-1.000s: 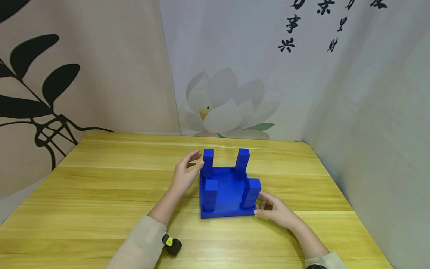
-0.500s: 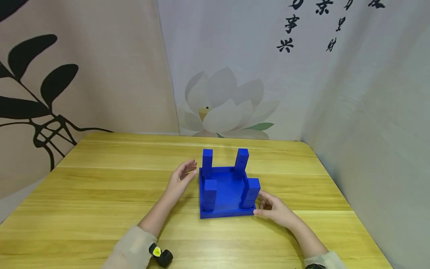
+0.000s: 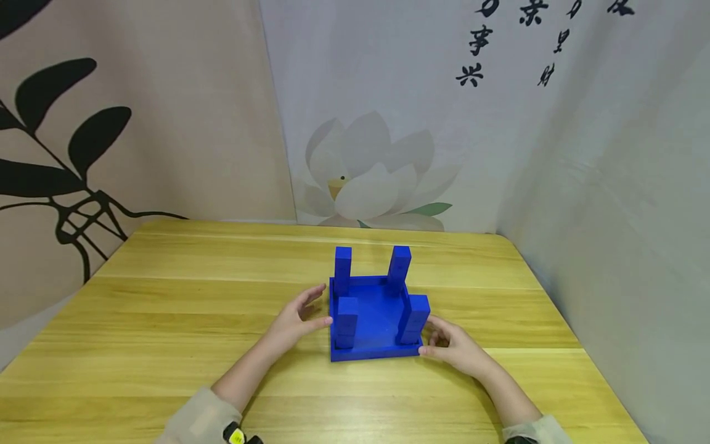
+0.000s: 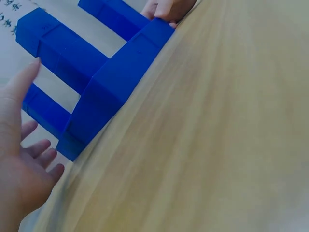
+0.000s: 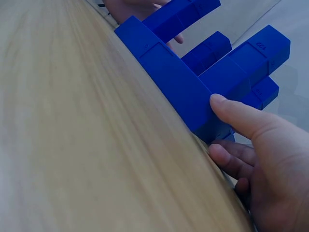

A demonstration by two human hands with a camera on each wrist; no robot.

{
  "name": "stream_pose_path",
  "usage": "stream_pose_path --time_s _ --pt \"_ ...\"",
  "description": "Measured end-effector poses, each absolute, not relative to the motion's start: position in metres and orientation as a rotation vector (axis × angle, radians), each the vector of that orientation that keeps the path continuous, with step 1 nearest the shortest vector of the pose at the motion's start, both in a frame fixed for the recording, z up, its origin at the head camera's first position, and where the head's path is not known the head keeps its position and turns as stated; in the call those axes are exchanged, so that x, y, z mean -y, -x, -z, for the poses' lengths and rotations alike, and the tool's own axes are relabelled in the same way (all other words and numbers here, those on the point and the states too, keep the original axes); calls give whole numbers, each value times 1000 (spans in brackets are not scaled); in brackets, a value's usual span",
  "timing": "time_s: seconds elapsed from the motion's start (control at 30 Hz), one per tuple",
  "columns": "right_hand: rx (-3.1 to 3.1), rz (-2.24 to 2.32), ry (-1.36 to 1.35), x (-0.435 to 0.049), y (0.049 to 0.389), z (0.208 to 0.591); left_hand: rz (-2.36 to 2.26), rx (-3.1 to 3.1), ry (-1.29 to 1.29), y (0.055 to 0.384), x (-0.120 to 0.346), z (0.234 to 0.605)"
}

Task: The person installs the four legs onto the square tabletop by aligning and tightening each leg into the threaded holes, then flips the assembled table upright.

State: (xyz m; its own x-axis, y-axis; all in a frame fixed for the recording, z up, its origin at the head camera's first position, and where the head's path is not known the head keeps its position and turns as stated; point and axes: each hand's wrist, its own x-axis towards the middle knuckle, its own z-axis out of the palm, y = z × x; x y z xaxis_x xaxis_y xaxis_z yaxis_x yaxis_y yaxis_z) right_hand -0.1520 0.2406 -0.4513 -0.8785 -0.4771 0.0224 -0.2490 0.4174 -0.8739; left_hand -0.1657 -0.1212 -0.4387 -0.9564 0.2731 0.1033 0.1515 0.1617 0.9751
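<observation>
A blue square tray [image 3: 377, 353] with a low rim stands on the wooden table, with a tall blue block post rising at each corner. My right hand [image 3: 457, 348] holds its near right corner, the thumb on the front wall and curled fingers against the right side, as the right wrist view shows. Just left of the tray is my left hand [image 3: 294, 320], its fingers loosely extended and holding nothing. Its thumb tip is close to the left rim, by the near left post [image 3: 347, 320]; whether it touches I cannot tell. The near right post [image 5: 251, 63] bears small raised markings.
The wooden table [image 3: 166, 320] extends around the tray on all sides. Behind it hangs a pale cloth backdrop [image 3: 388, 74] with a printed lotus, leaves and dark characters. Another cloth [image 3: 621, 185] borders the right edge.
My left hand has moved away from the far left post and come nearer to me along the tray's left side. The right hand and the tray stay where they were.
</observation>
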Motion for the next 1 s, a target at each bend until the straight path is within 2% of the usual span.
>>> stream_pose_path --time_s 0.63,1.0 --pt "-2432 1472 652 -241 153 452 -1662 -2413 -511 145 126 444" --pt "-2396 1508 769 -242 154 454 -1565 -2502 -545 140 118 449"
